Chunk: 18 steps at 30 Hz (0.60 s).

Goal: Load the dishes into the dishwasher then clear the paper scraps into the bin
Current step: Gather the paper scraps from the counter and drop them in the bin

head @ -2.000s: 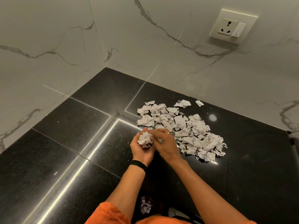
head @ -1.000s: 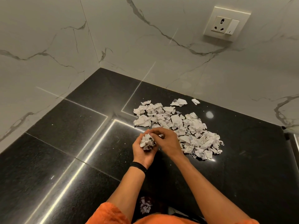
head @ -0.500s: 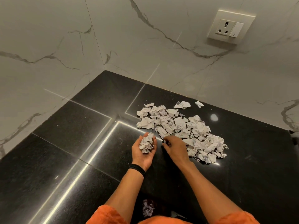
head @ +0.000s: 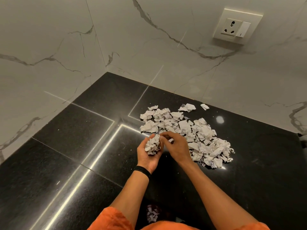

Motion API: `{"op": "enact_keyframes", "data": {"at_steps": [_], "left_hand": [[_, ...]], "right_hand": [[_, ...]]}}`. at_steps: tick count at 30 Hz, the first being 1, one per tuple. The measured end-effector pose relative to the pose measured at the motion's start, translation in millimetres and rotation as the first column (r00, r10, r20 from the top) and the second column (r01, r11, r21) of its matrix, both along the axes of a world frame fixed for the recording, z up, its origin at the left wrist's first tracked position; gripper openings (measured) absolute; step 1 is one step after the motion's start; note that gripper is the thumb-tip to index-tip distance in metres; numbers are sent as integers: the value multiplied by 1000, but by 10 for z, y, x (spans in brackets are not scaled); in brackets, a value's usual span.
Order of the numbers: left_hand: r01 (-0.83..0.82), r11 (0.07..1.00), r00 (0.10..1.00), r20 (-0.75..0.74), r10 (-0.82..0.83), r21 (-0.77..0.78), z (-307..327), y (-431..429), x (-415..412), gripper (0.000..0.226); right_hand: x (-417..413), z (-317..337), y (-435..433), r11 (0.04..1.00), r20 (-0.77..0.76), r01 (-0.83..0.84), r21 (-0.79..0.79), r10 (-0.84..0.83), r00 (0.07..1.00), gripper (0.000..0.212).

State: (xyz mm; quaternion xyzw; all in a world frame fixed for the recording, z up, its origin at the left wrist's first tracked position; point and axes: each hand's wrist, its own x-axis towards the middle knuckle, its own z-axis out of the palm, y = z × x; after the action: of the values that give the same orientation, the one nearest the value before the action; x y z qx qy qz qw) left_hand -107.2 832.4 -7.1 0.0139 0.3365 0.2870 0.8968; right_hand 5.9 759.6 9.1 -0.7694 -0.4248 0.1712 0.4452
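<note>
A person's left hand [head: 147, 156], palm up and cupped, holds a wad of paper scraps [head: 152, 145] above a polished black countertop [head: 66, 163]. The right hand [head: 176, 146] curls in from beside it, fingertips pinched at the top of the wad. A black wristband [head: 142, 170] circles the left wrist, and orange sleeves [head: 113, 219] show at the lower edge.

The main pile of scraps [head: 196, 135] lies on the counter just beyond and to the right of the right hand, its near edge touching the knuckles' outline. Dark print marks many pieces, too small to read. Two stray scraps [head: 186, 107] [head: 204, 106] sit apart at the pile's far side, near the foot of the marble wall [head: 149, 55].

High on that wall, beyond and right of the hands, is a cream socket plate [head: 235, 27] with three pin holes and a rocker switch. A small mark on the switch cannot be made out.

The counter's two back edges meet the wall in a corner beyond and left of the hands. Bare counter runs wide to the left of the left hand, crossed by bright reflected lines, and more lies to the right of the pile. Between the forearms, near the person's body, another clump of printed paper [head: 152, 213] shows; what it rests on cannot be told.
</note>
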Motion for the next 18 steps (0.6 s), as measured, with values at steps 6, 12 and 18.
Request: {"op": "enact_keyframes", "data": {"at_steps": [6,12,18], "left_hand": [[-41,999,999,29,41,-28,26,61,-10,47],[-60,998,998,-16,60,-15,-36,98,-53,55],[-56,998,995,-83,56,3,-78,99,-32,49]], "right_hand": [[280,-175,52,974,225,47,-224,5,974,29],[203,-357,-63,950,415,-39,-310,172,893,20],[104,-121,-190,981,220,193,-19,-185,958,14]]}}
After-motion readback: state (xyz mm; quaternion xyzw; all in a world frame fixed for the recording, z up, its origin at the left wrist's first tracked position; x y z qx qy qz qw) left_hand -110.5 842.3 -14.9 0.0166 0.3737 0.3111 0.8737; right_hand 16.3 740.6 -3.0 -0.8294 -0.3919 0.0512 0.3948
